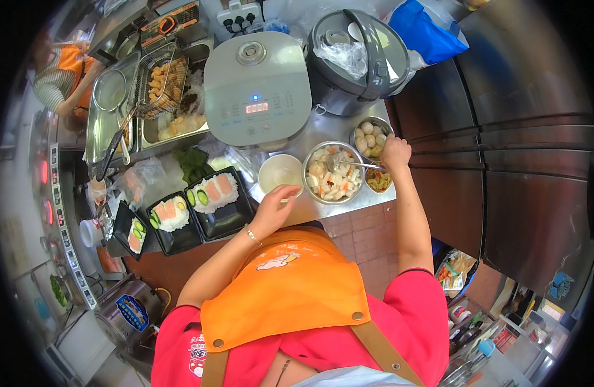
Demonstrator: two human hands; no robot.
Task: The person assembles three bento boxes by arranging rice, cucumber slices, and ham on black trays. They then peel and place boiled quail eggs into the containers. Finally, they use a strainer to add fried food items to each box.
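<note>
My left hand (277, 205) has its fingers closed on the near right rim of a round, pale bowl (276, 169), which looks nearly empty inside. Beside it stands a steel bowl (308, 187) full of white chunks with orange bits. A metal spoon (358, 164) dips into those chunks, and its handle runs right to my right hand (396, 153), whose fingers are curled round the end. Under and behind that hand are a smaller steel bowl of round pale balls (369, 137) and a small container of yellow-green chopped food (377, 180), both partly covered.
Left of the pale bowl, black trays (227, 218) hold rice, pink slices and cucumber. Behind stand a grey cooker (257, 90), a dark lidded pot (355, 58) and a fryer basket (161, 84) with fried pieces. A steel cabinet (535, 129) borders the right; another person (68, 74) is far left.
</note>
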